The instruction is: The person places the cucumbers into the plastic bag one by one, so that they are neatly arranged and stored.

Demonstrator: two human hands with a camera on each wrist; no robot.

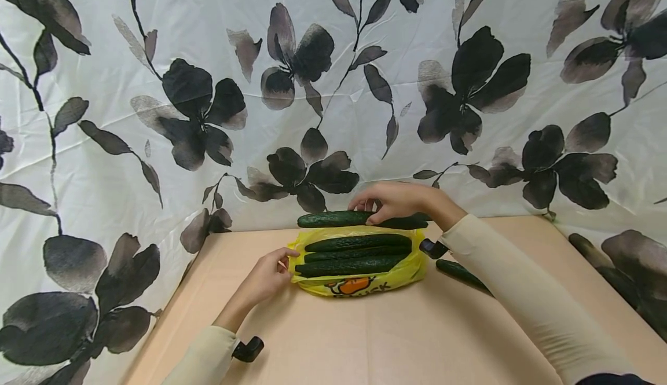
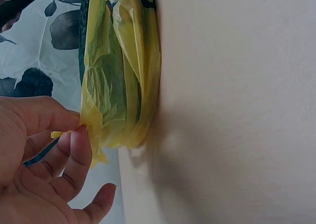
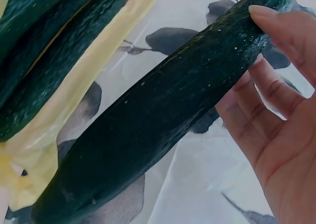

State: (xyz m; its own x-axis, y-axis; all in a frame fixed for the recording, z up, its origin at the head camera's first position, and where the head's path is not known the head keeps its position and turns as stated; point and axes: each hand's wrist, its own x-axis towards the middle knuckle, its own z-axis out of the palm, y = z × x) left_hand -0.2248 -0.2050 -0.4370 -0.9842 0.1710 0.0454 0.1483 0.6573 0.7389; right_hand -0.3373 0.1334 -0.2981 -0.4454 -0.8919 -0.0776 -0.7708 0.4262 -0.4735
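A yellow plastic bag (image 1: 417, 263) with an orange print lies on its side on the table, its mouth spread open. Several dark green cucumbers (image 1: 354, 265) lie side by side in it. My left hand (image 1: 271, 272) pinches the bag's left edge between thumb and fingers; the left wrist view shows the thin yellow film (image 2: 91, 120) at the fingertips. Behind the bag, my right hand (image 1: 398, 202) grips another cucumber (image 1: 330, 219) from above. In the right wrist view that cucumber (image 3: 148, 115) runs diagonally, thumb on one side and fingers on the other.
One more cucumber (image 1: 461, 275) lies on the table to the right of the bag, partly covered by the right forearm. The light tan table (image 1: 333, 338) meets a white cloth with dark flowers (image 1: 375, 124) at its back edge. Each wrist carries a small black camera (image 1: 249, 349).
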